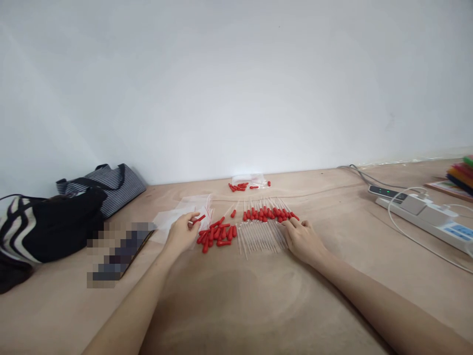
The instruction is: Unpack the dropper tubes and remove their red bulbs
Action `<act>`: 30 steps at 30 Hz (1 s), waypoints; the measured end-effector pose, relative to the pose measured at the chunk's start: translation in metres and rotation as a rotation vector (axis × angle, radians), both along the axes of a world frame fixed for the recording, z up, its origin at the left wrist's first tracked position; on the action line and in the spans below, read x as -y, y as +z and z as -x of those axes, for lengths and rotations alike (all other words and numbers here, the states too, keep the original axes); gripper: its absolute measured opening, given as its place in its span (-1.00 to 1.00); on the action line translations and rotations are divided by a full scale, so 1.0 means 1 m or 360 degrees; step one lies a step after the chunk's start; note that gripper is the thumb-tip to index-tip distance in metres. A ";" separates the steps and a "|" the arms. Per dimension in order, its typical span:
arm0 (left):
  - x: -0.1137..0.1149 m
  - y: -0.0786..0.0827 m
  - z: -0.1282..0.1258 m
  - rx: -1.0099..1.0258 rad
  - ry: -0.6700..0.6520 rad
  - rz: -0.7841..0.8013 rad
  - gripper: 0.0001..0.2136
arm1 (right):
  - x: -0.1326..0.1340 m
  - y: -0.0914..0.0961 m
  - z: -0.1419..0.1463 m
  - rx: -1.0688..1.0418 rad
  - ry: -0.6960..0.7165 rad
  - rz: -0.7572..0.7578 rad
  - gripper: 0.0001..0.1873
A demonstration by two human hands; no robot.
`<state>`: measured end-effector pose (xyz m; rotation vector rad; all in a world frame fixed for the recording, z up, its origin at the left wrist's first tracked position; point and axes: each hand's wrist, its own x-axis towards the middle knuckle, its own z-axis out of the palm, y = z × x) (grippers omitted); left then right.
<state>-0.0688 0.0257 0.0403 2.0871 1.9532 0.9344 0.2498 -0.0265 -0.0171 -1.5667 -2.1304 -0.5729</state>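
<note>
On a plywood table (236,305), left hand (182,231) pinching a red rubber bulb (199,218), right hand (301,239) flat on clear tubes (258,236)

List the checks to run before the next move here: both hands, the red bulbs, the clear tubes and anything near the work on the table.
1. Left hand pinches one red bulb: ok.
2. Right hand rests on the row of bare clear tubes: ok.
3. Right hand has one tube singled out and gripped: cannot tell.
4. Loose red bulbs lie in a pile between the hands: ok.
5. Capped tubes lie in their own row behind the bare ones: ok.
6. Power strip and its cables lie well to the right, apart from the tubes: ok.
</note>
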 end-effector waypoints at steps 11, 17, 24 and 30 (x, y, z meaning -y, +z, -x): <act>-0.004 -0.013 0.002 -0.0008 -0.0029 0.0243 -0.81 | -0.007 -0.018 0.005 -0.0170 0.0000 -0.0008 -0.71; -0.002 -0.005 0.002 -0.0190 0.0035 0.0215 -0.71 | -0.003 -0.014 0.009 -0.0265 0.0126 0.0011 -0.76; -0.024 0.006 -0.030 -0.0438 0.0022 0.0170 -0.76 | 0.000 -0.002 0.005 -0.0243 0.0077 -0.0088 -0.73; -0.069 -0.001 -0.063 -0.0481 0.0016 0.0318 -0.75 | 0.000 0.007 -0.003 -0.0455 0.0119 -0.0091 -0.70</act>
